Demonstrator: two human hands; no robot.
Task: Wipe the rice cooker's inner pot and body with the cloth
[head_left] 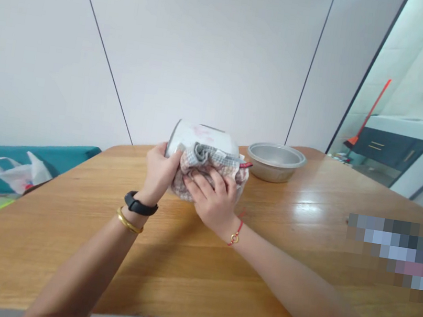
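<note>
A white container with a faint pink pattern (209,134) is tipped on its side above the table, its dark-edged rim facing left. My left hand (162,169) is closed on that rim, thumb toward me. A crumpled cloth (186,189), part checked grey and part pinkish print with a red tab, covers the container's near side. Over this cloth lies my right hand (216,196), its fingers slightly bent and pressing it to the container. The container's base and inside are hidden.
A grey metal basin (275,163) stands behind and right on the wooden table (281,275). White wall panels rise behind. Left of the table is a teal bench (76,157) with a white plastic bag (20,175). A pixelated patch covers the right edge.
</note>
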